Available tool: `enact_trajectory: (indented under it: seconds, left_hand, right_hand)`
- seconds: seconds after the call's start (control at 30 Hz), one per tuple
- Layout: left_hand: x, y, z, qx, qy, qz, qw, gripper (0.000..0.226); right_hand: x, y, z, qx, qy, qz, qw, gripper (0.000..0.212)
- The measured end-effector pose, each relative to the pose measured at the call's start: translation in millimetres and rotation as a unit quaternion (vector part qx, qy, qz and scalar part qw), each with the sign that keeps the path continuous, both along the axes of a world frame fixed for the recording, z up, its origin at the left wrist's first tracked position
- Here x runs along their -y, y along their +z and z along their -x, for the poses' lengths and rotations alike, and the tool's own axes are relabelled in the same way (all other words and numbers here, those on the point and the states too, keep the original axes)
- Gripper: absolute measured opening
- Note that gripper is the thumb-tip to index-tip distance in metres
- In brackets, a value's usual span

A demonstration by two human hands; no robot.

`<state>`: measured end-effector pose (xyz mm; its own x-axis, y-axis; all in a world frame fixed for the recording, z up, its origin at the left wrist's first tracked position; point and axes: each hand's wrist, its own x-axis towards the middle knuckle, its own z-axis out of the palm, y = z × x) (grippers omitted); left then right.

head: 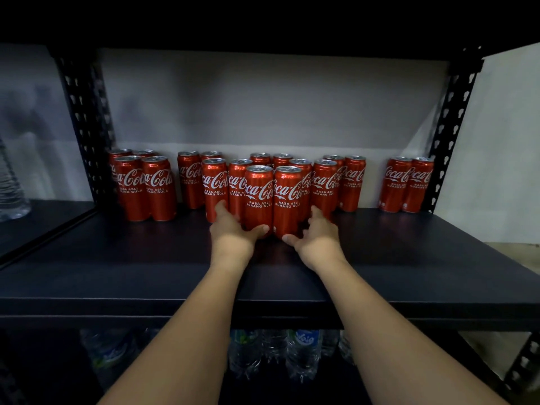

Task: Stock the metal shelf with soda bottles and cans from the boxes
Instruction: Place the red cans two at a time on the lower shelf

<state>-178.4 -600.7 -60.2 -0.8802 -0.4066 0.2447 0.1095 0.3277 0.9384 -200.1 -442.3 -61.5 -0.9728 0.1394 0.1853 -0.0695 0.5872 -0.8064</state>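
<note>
Two red Coca-Cola cans stand side by side at the front of a cluster on the dark metal shelf (409, 258). My left hand (230, 229) grips the base of the left front can (258, 197), thumb across its front. My right hand (317, 235) grips the base of the right front can (287, 200) in the same way. Both cans rest upright on the shelf board. Several more red cans stand behind them in rows.
More cans stand at the far left (146, 188) and a pair at the far right (409, 185). Black perforated uprights (84, 118) frame the bay. Water bottles (304, 352) fill the shelf below. A clear bottle (11, 188) stands on the neighbouring shelf at left.
</note>
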Motion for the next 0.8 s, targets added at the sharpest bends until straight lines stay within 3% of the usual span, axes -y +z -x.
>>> enact_trajectory:
  seconds: [0.17,0.27,0.4,0.5,0.63,0.8]
  left_hand:
    - [-5.5,0.4,-49.7,0.019,-0.026,0.070,0.997,0.053]
    - [-15.5,-0.6,-91.2,-0.006,-0.053,0.100,0.994,0.033]
    - [-37.4,-16.7,-156.6,-0.066,-0.083,0.051,0.993,0.012]
    - [-47.8,-54.9,-184.9,-0.029,-0.113,0.038,0.992,0.007]
    - [-50.7,-138.6,-199.0,0.101,-0.120,0.026,0.987,0.010]
    - [-53.4,-250.0,-208.2,0.261,-0.126,0.028,0.957,0.016]
  right_hand:
    - [-11.9,-2.7,-47.9,-0.052,-0.015,-0.021,0.998,0.099]
    - [-21.6,-1.2,-96.2,-0.083,-0.013,-0.013,0.996,0.089]
    - [-31.4,-15.0,-162.1,-0.153,0.011,0.007,0.988,0.058]
    - [-39.6,-47.2,-189.7,-0.173,0.037,-0.015,0.984,0.038]
    - [-54.0,-120.7,-203.0,-0.118,0.045,-0.056,0.990,0.026]
    - [-72.7,-223.9,-209.9,0.082,0.054,-0.114,0.989,0.033]
